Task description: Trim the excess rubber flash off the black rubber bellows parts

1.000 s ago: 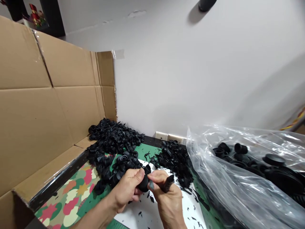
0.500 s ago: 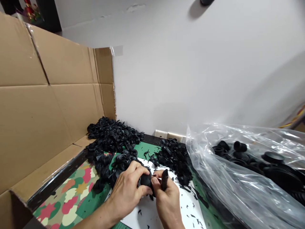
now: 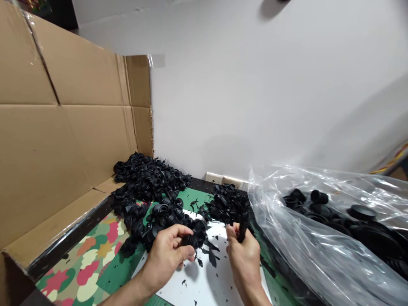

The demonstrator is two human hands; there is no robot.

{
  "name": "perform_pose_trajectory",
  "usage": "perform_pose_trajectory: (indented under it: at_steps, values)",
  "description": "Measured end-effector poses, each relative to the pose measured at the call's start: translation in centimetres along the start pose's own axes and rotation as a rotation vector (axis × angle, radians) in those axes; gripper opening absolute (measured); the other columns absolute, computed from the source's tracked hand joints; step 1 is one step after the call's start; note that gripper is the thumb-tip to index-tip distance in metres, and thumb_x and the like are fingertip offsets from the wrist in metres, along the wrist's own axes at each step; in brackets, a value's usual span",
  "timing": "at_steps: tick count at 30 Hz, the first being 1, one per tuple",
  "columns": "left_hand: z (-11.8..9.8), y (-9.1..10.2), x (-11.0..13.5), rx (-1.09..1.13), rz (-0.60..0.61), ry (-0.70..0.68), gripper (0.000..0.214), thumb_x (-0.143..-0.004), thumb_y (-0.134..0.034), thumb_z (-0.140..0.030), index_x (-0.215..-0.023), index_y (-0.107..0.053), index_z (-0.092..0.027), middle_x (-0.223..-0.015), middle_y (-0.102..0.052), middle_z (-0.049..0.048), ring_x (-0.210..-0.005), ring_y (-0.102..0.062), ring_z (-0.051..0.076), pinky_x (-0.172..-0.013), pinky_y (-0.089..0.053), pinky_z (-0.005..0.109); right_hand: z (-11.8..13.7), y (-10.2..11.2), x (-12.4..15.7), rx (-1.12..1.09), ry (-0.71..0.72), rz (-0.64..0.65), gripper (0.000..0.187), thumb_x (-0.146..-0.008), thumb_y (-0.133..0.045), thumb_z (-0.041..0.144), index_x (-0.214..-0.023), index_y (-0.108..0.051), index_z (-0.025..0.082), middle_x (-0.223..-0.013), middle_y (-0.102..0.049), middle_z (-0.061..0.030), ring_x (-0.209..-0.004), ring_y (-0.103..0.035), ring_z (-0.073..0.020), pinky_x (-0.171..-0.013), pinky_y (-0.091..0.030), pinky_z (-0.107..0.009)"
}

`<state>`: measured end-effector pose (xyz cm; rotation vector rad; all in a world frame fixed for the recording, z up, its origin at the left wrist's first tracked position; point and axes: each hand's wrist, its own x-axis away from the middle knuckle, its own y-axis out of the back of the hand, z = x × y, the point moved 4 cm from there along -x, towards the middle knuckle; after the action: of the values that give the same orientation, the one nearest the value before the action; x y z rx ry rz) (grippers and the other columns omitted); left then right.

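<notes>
My left hand (image 3: 167,250) is closed with thumb and fingers around a black ribbed rubber bellows piece (image 3: 189,240), above a white sheet (image 3: 204,289). Behind and touching that area lie more ribbed black pieces (image 3: 165,214), heaped up toward the left. My right hand (image 3: 245,255) is apart from the left, over the sheet's right side. Its fingers are closed on a dark stick-like tool (image 3: 243,226) whose end points up; the working end is hidden. A heap of thin black scraps (image 3: 228,202) lies just beyond the right hand.
A cardboard wall (image 3: 86,127) stands at the left, a white wall (image 3: 255,93) behind. On the right, a clear plastic bag (image 3: 287,238) holds large black rubber parts (image 3: 361,211). Under the sheet is a green surface (image 3: 191,197), beside a patterned colourful sheet (image 3: 86,261).
My right hand has moved away to the right from the piece, tool still in its grip. My left hand stays with the piece, slightly lower left. The view has shifted slightly.
</notes>
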<state>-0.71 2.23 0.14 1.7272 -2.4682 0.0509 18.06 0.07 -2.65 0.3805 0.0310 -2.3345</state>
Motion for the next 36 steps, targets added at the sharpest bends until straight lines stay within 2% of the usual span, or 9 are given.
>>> perform_pose_trajectory:
  at_steps: [4, 7, 10, 14, 19, 23, 27, 33, 36]
  values:
    - [0.3, 0.5, -0.5, 0.117, 0.006, 0.005, 0.035, -0.057, -0.077, -0.023, -0.087, -0.062, -0.012, -0.055, -0.065, 0.0002, -0.049, -0.051, 0.011, -0.043, -0.034, 0.019, 1.6, 0.1, 0.7, -0.005, 0.062, 0.114, 0.023, -0.079, -0.060, 0.037, -0.087, -0.070, 0.019, -0.087, -0.071, -0.0087, -0.083, -0.065, -0.0263, -0.072, -0.051, -0.036]
    - [0.3, 0.4, -0.4, 0.150, 0.021, -0.016, 0.034, -0.057, -0.080, -0.021, -0.085, -0.063, -0.012, -0.058, -0.065, -0.0007, -0.051, -0.053, 0.010, -0.046, -0.036, 0.018, 3.1, -1.2, 2.1, -0.075, 0.240, 0.274, 0.019, -0.081, -0.060, 0.030, -0.094, -0.072, 0.023, -0.103, -0.071, -0.0094, -0.096, -0.065, -0.0259, -0.080, -0.052, -0.036]
    - [0.1, 0.3, -0.2, 0.196, 0.056, -0.051, 0.034, -0.058, -0.081, -0.024, -0.085, -0.064, -0.012, -0.067, -0.068, 0.0020, -0.059, -0.058, 0.012, -0.054, -0.042, 0.019, 3.7, -2.9, 3.5, -0.155, 0.370, 0.390, 0.013, -0.079, -0.062, 0.020, -0.088, -0.072, 0.023, -0.090, -0.072, -0.0063, -0.084, -0.068, -0.0207, -0.070, -0.055, -0.027]
    - [0.3, 0.2, -0.1, 0.182, -0.005, -0.054, 0.038, -0.061, -0.079, -0.035, -0.086, -0.060, -0.013, -0.060, -0.064, 0.0005, -0.054, -0.057, 0.013, -0.043, -0.036, 0.017, 3.3, -4.0, 4.3, -0.172, 0.370, 0.310, 0.009, -0.081, -0.058, 0.015, -0.075, -0.063, 0.021, -0.067, -0.062, 0.0006, -0.052, -0.060, -0.0132, -0.045, -0.049, -0.019]
    - [0.3, 0.3, 0.1, 0.102, -0.072, -0.089, 0.024, -0.066, -0.071, -0.033, -0.074, -0.057, -0.016, -0.051, -0.049, -0.0065, -0.043, -0.042, 0.008, -0.040, -0.030, 0.018, 3.7, -3.9, 4.3, -0.107, 0.468, 0.251, 0.015, -0.078, -0.055, 0.013, -0.065, -0.055, 0.021, -0.056, -0.057, 0.0049, -0.047, -0.053, -0.0100, -0.045, -0.042, -0.016]
    - [-0.9, 2.0, 1.0, -0.164, -0.061, -0.164, 0.005, -0.070, -0.061, -0.021, -0.070, -0.062, -0.016, -0.052, -0.046, -0.0063, -0.047, -0.040, 0.009, -0.044, -0.031, 0.019, 4.0, -4.3, 4.6, -0.064, 0.500, 0.324, 0.019, -0.078, -0.049, 0.012, -0.062, -0.053, 0.021, -0.053, -0.056, 0.0048, -0.045, -0.052, -0.0100, -0.044, -0.040, -0.016]
    - [-2.1, 3.5, 2.3, -0.351, -0.036, -0.159, 0.006, -0.067, -0.058, -0.015, -0.063, -0.062, -0.017, -0.055, -0.048, -0.0051, -0.049, -0.040, 0.010, -0.044, -0.030, 0.019, 4.3, -5.3, 5.9, -0.038, 0.527, 0.430, 0.021, -0.077, -0.045, 0.011, -0.060, -0.055, 0.020, -0.054, -0.057, 0.0027, -0.046, -0.053, -0.0110, -0.044, -0.039, -0.018]
    - [-1.7, 4.6, 3.9, -0.274, -0.063, -0.038, 0.006, -0.066, -0.062, -0.018, -0.061, -0.063, -0.016, -0.047, -0.042, -0.0069, -0.045, -0.037, 0.009, -0.041, -0.026, 0.018, 4.8, -5.3, 6.5, -0.006, 0.579, 0.514, 0.024, -0.077, -0.043, 0.012, -0.059, -0.056, 0.021, -0.056, -0.059, 0.0023, -0.049, -0.057, -0.0115, -0.047, -0.041, -0.019]
    - [-1.9, 7.4, 5.3, -0.212, -0.204, -0.024, 0.006, -0.062, -0.067, -0.020, -0.060, -0.064, -0.016, -0.043, -0.041, -0.0077, -0.040, -0.034, 0.007, -0.038, -0.023, 0.018, 3.7, -3.1, 4.1, 0.026, 0.549, 0.400, 0.021, -0.078, -0.045, 0.013, -0.064, -0.057, 0.022, -0.054, -0.060, 0.0039, -0.047, -0.056, -0.0120, -0.046, -0.041, -0.018]
